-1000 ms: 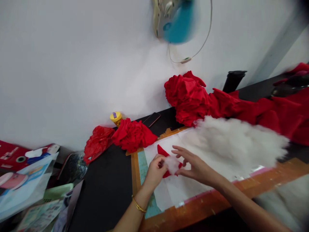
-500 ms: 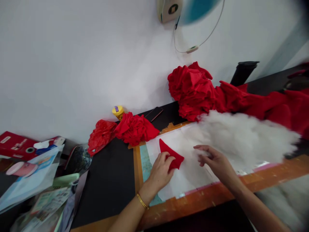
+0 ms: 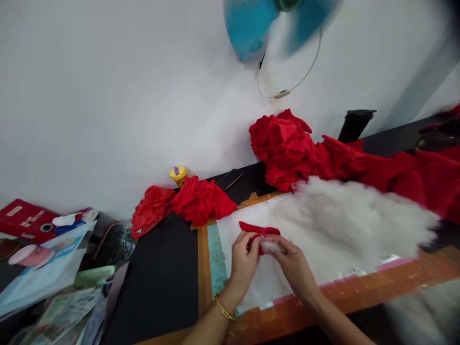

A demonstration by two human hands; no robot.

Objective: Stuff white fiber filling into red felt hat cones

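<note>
My left hand (image 3: 245, 256) is closed on a small red fabric piece (image 3: 259, 229), its thumb and fingers at the near edge of the cloth. Between the fingers of my right hand (image 3: 293, 261) is a tuft of white stuffing (image 3: 271, 246), which touches the near side of the red piece. Both hands are close together over a white sheet (image 3: 266, 282). A large fluffy heap of white stuffing (image 3: 359, 220) lies on the sheet to the right. Part of the red piece is hidden behind my fingers.
Piles of red fabric (image 3: 283, 148) and a smaller red pile (image 3: 203, 199) lie along the back. A red plastic bag (image 3: 153, 208), yellow container (image 3: 178, 175), phone (image 3: 230, 179) and black cup (image 3: 355, 125) stand near the wall. A blue-bladed fan (image 3: 251, 28) hangs above. Papers (image 3: 72, 306) clutter the left.
My right hand has moved left to the red piece, now with a white tuft in its fingers. The red piece has turned and folded in my left hand. The view has tilted upward slightly.
</note>
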